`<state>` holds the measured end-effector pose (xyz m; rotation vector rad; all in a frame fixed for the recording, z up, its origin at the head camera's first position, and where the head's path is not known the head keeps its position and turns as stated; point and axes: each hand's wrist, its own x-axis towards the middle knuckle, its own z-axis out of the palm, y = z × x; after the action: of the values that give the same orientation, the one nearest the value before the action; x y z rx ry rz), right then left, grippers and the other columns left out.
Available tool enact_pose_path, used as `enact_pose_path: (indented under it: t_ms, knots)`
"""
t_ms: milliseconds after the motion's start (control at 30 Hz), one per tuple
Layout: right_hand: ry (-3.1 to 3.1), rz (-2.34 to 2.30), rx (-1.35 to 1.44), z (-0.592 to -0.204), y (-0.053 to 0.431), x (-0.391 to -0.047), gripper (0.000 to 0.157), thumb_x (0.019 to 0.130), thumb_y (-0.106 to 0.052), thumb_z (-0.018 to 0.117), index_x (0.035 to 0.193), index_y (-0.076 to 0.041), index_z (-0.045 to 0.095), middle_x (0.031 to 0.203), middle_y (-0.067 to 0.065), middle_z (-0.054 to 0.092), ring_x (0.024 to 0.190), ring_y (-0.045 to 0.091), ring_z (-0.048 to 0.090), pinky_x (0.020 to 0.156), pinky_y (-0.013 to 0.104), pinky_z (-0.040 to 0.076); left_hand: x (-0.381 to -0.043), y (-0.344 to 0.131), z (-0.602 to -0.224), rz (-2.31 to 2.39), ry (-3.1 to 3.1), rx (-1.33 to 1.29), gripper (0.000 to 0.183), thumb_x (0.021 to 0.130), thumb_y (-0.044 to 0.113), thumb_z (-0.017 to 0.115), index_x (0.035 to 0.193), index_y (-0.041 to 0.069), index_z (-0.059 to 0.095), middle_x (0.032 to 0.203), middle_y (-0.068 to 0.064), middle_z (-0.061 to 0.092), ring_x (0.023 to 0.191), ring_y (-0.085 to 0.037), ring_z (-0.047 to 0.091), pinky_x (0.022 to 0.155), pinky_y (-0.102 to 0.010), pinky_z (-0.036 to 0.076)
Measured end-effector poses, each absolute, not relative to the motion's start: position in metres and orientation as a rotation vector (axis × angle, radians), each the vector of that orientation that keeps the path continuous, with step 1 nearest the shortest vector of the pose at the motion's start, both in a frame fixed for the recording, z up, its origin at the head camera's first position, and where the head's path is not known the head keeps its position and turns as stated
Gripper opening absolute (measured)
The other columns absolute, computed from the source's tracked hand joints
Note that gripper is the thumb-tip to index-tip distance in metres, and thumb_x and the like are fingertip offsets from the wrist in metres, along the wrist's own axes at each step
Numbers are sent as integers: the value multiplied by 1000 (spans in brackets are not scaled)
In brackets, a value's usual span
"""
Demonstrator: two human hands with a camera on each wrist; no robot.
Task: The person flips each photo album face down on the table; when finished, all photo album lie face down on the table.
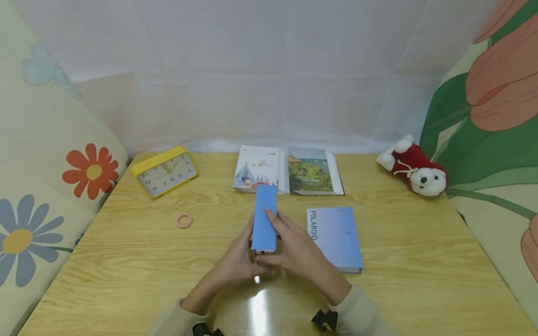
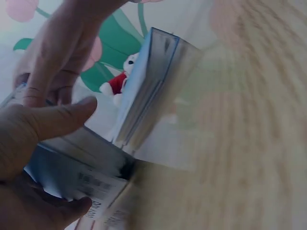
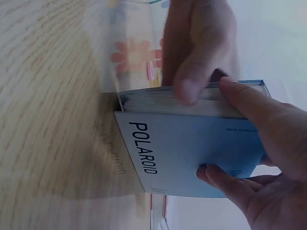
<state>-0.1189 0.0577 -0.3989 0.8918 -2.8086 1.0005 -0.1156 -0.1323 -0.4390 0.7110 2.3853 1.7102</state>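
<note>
Right wrist: left grip (image 3: 202,43) and right grip (image 3: 284,151) hold a blue, white-paged book (image 3: 180,143) lettered POLAROID.

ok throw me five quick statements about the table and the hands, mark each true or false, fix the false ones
1. The left hand and right hand both hold a blue album. True.
2. The blue album lies flat. False: it is held upright, on edge.
3. The yellow clock and plush toy are toward opposite sides of the table. True.
4. The plush toy wears green. False: its outfit is red.
5. A second album, marked POLAROID, lies right of the held one in the head view. True.
</note>
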Motion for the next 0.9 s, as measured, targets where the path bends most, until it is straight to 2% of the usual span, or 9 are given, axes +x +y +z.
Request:
enact_pose_path:
  t_ms: [100, 233, 400, 567, 767, 900]
  knots:
    - [-2816, 975, 881, -396, 58, -119, 107, 77, -50, 81, 157, -7, 24, 161, 23, 13, 133, 46, 42, 106, 49, 41, -119, -129, -448, 1685, 2412, 713, 134, 65, 1, 90, 161, 24, -2, 151, -14, 42, 128, -27, 50, 109, -45, 39]
    - [-2810, 943, 890, -395, 59, -120, 107, 76, -51, 81, 155, -3, 27, 162, 19, 4, 137, 44, 35, 108, 45, 38, -120, -128, -453, 1625, 2482, 727, 132, 65, -9, 85, 160, 16, -2, 151, -19, 41, 128, -29, 49, 108, -47, 40]
    - [-2797, 1006, 889, -396, 66, -121, 107, 74, -48, 84, 153, -1, 30, 163, 13, 9, 141, 37, 33, 110, 45, 35, -117, -129, -449, 1566, 2511, 662, 123, 66, -9, 85, 159, 4, 5, 149, -23, 42, 130, -33, 48, 110, -51, 36]
    - [-2771, 1114, 820, -403, 79, -118, 106, 72, -44, 87, 151, 2, 33, 161, 14, 17, 140, 37, 35, 108, 47, 38, -115, -129, -447, 1460, 2612, 571, 113, 67, 2, 89, 154, -9, 17, 147, -30, 41, 129, -41, 47, 108, -54, 38]
    - [-2862, 1148, 745, -414, 90, -112, 106, 74, -37, 88, 153, 2, 29, 158, 19, 26, 136, 36, 42, 109, 46, 39, -111, -133, -443, 1261, 2740, 449, 104, 62, 2, 91, 147, -14, 32, 151, -38, 25, 136, -51, 33, 112, -57, 30]
    - [-2960, 1136, 754, -423, 90, -110, 109, 75, -35, 88, 156, 1, 23, 156, 18, 31, 137, 33, 41, 111, 44, 36, -108, -138, -443, 1154, 2794, 446, 99, 59, 0, 90, 143, -15, 39, 151, -39, 26, 133, -55, 35, 111, -59, 30]
